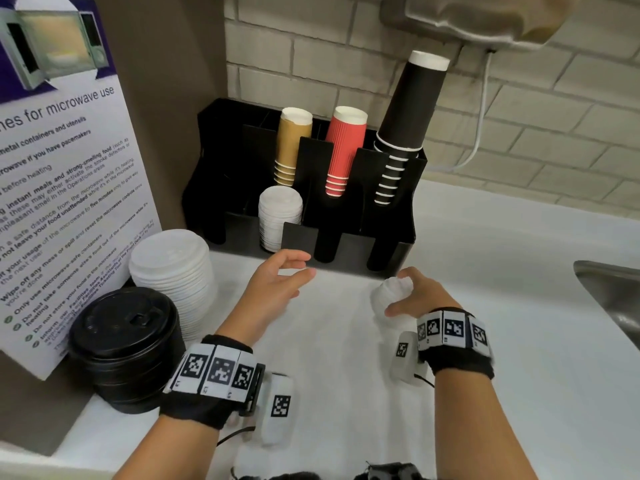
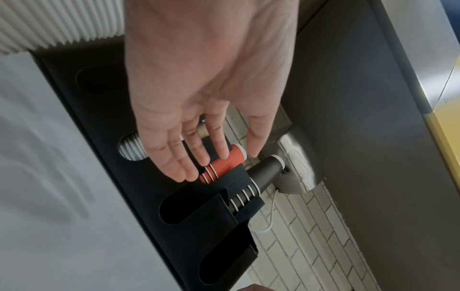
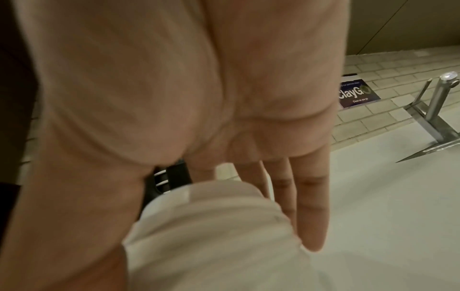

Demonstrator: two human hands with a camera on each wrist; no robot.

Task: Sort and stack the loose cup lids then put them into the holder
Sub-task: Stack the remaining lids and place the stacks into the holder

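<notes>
A black holder (image 1: 391,251) (image 2: 104,118) stands at the back of the white counter, with brown, red and black cups in its rear slots. One front slot holds a stack of small white lids (image 1: 280,216) (image 2: 129,147). My right hand (image 1: 398,292) (image 3: 199,226) grips a short stack of small white lids (image 1: 389,294) (image 3: 211,236) just above the counter, in front of the holder's right end. My left hand (image 1: 304,266) (image 2: 211,157) hovers open and empty before the holder's middle slots. Stacks of large white lids (image 1: 171,271) (image 2: 49,23) and black lids (image 1: 124,344) stand at the left.
A microwave notice board (image 1: 62,202) leans behind the lid stacks on the left. A steel sink (image 1: 609,289) lies at the right edge, with its tap (image 3: 443,94) further back. A wall dispenser (image 1: 485,15) and its white cable hang above the holder.
</notes>
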